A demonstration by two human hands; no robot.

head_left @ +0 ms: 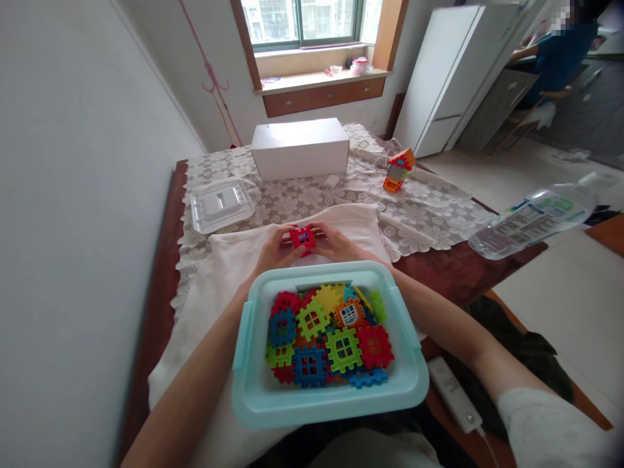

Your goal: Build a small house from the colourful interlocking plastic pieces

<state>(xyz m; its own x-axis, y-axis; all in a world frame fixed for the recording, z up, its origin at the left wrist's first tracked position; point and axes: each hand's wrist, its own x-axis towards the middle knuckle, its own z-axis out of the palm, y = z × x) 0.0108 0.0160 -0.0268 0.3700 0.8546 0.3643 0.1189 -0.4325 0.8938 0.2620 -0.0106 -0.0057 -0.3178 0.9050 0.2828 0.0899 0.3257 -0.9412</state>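
Between both hands, just beyond the tub, is a red interlocking building block piece with a small window pattern; some blue shows through it. My left hand grips its left side, with the thumb at the front lower edge. On the other side my right hand has its fingers closed at the piece's right edge. Below the wrists stands a light-blue plastic tub full of loose notched squares. Among them are a green square, a blue square and a red square.
A white box stands at the back of the table. A clear lid lies to the left, a built block house back right. A plastic bottle is at the right edge, a power strip lower right. A person sits far right.
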